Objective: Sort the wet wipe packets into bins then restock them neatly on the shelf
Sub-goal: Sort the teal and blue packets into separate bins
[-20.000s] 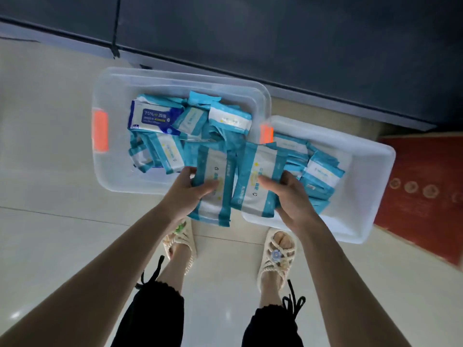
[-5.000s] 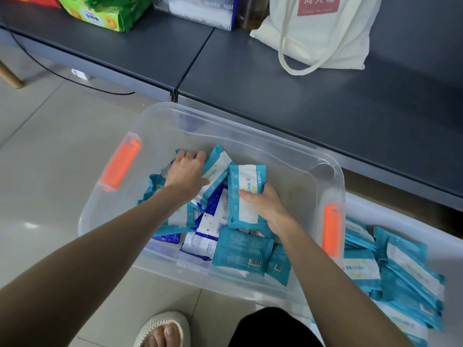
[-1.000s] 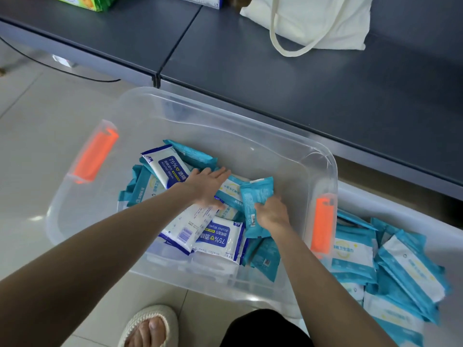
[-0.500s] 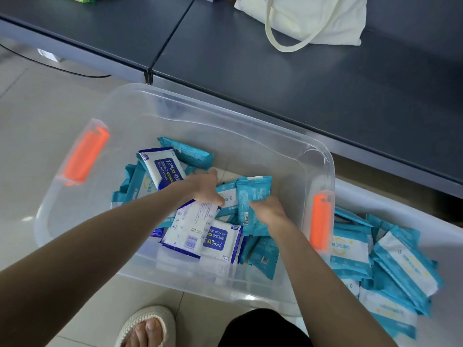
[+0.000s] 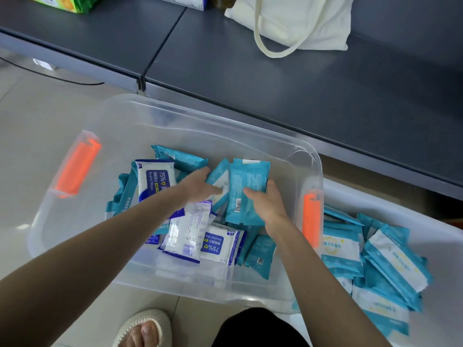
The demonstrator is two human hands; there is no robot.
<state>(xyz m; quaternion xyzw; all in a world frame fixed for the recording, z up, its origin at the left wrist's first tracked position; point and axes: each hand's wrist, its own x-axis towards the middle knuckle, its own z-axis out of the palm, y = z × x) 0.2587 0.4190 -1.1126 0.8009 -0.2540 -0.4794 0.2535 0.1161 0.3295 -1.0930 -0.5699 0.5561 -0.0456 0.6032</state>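
A clear bin (image 5: 125, 116) with orange handles holds mixed packets: teal ones and white-and-blue alcohol wipes (image 5: 155, 179). My right hand (image 5: 269, 204) grips a teal packet (image 5: 246, 186), back side up, raised on edge above the pile. My left hand (image 5: 198, 187) reaches to a second teal packet (image 5: 219, 179) just left of it, fingers on its near face; the grip is blurred. A second clear bin (image 5: 438, 236) to the right holds several teal packets (image 5: 390, 261).
The dark grey shelf (image 5: 275, 83) runs behind the bins, with a cream tote bag (image 5: 300, 18) and boxes at the back. My sandalled foot (image 5: 144, 329) is on the tiled floor below the left bin. A black cable lies at the far left.
My right hand has lifted its teal packet higher and flatter toward the camera. My left hand has moved right and up from the white packets to the teal packet beside it.
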